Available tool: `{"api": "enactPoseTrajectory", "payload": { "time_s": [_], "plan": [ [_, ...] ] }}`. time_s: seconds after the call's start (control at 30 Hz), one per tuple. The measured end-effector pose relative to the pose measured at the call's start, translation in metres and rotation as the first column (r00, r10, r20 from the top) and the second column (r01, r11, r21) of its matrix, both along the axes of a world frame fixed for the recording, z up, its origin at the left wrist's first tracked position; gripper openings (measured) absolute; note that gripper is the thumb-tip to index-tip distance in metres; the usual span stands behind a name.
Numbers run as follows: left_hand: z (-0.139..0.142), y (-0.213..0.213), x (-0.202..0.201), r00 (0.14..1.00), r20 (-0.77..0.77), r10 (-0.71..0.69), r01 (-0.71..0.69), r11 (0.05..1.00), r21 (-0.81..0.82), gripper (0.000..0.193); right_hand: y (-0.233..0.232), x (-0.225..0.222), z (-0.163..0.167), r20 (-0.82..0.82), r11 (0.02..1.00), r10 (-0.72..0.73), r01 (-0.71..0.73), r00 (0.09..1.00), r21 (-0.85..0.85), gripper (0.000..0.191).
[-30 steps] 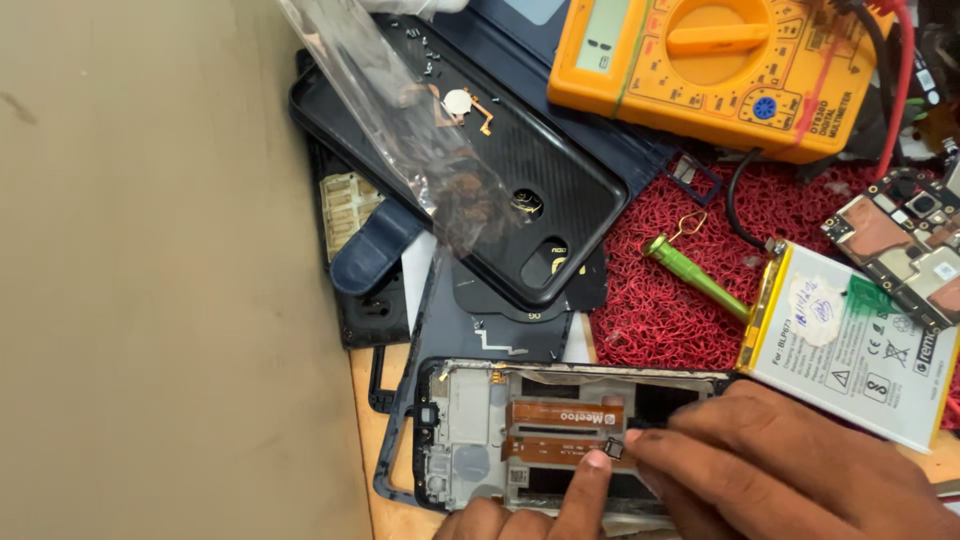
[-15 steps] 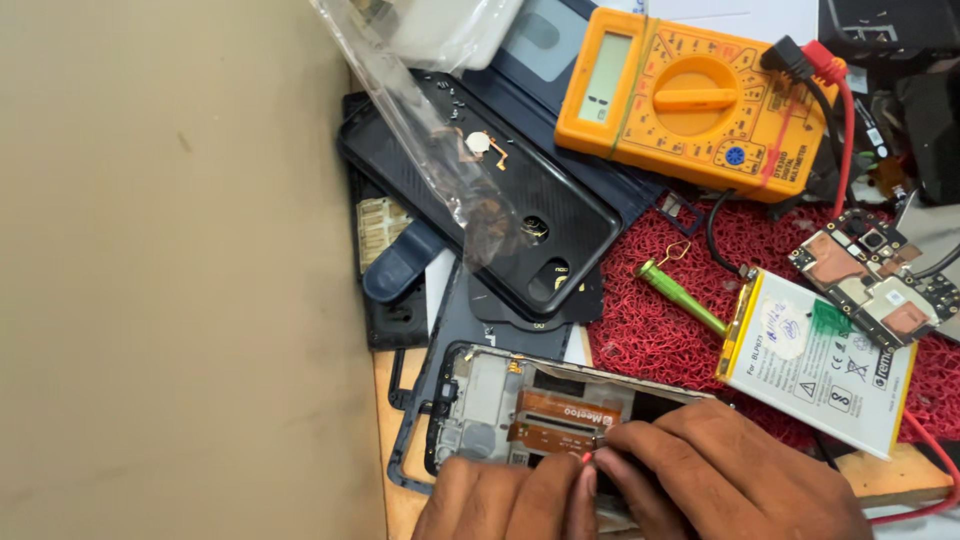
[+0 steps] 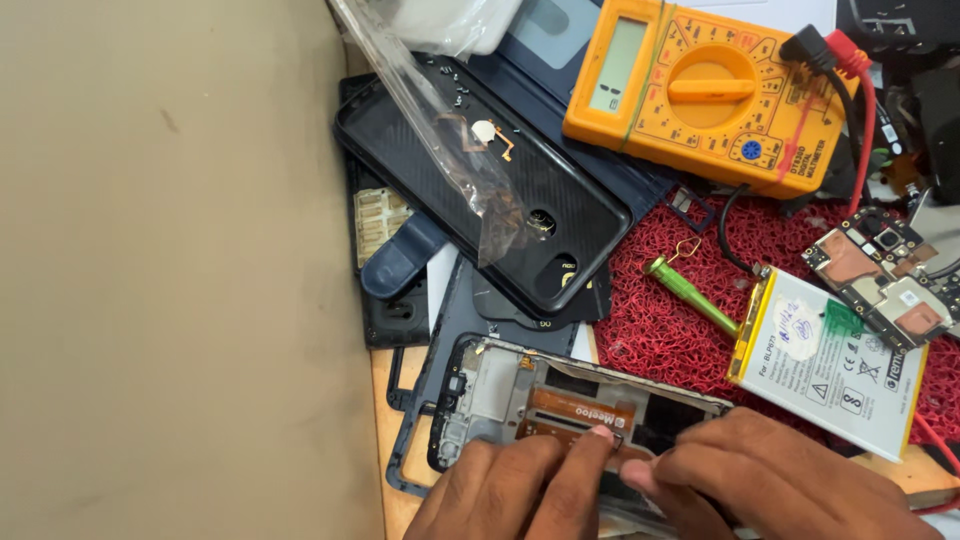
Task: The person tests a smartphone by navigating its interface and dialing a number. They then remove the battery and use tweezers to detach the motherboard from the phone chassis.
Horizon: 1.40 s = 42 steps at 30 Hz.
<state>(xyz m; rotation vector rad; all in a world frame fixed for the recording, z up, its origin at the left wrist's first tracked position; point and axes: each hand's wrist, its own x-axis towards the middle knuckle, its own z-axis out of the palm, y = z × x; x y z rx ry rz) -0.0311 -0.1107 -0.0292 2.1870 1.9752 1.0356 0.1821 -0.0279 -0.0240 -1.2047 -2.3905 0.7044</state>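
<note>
while both bare hands crowd the bottom edge of the view, the opened phone frame with its grey metal midplate and orange-brown flex ribbon [image 3: 560,410] lies flat on the wooden bench just above them, near the lower middle, resting partly on a dark blue-grey plastic back frame [image 3: 425,400]. the left hand [image 3: 510,490] has its fingers curled and pressed together, one fingertip [image 3: 600,435] touching the ribbon area of the phone frame; it seems to pinch something very small there, too small to make out. the right hand [image 3: 770,485] lies just beside it, fingers bent inward and close to the left fingertip, resting on the lower edge of the frame; whether it holds anything cannot be told. up and to the left of the frame sits a black textured phone back cover [image 3: 480,190] with a clear plastic bag [image 3: 440,130] draped over it. to the right, on a red looped mat [image 3: 660,330], lie a slim green screwdriver [image 3: 690,295] and a white flat battery with a gold edge [image 3: 830,360], with a small circuit board [image 3: 880,275] just beyond. an orange digital multimeter [image 3: 700,95] sits at the top.
</note>
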Motion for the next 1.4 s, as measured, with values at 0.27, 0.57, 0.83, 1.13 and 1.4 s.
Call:
{"api": "enactPoseTrajectory", "payload": {
  "time_s": [0.27,0.57,0.83,1.13,1.4],
  "plan": [
    [-0.006,-0.001,-0.004,0.996,-0.062,-0.065,0.066,0.998,0.004,0.036,0.003,0.007,-0.001,-0.05,0.961,0.196,-0.181,0.979,0.207,0.031],
    [-0.011,0.003,-0.004,0.988,-0.142,-0.066,0.076,0.995,0.065,0.03,-0.005,0.003,-0.013,-0.045,0.957,0.151,-0.135,0.987,0.257,0.035],
    [-0.019,0.006,-0.002,0.977,-0.207,-0.052,0.087,0.983,0.162,0.031,0.001,0.02,-0.035,0.058,0.917,0.269,-0.274,0.961,0.289,0.043],
    [-0.032,0.007,0.005,0.978,-0.202,0.044,0.008,0.969,0.248,0.031,-0.004,0.042,-0.055,0.189,0.89,0.305,-0.35,0.933,0.293,0.049],
    [-0.038,0.003,0.007,0.989,-0.141,0.041,-0.018,0.987,0.157,0.033,-0.005,0.039,-0.051,0.187,0.886,0.294,-0.341,0.937,0.314,0.049]
  ]
}}
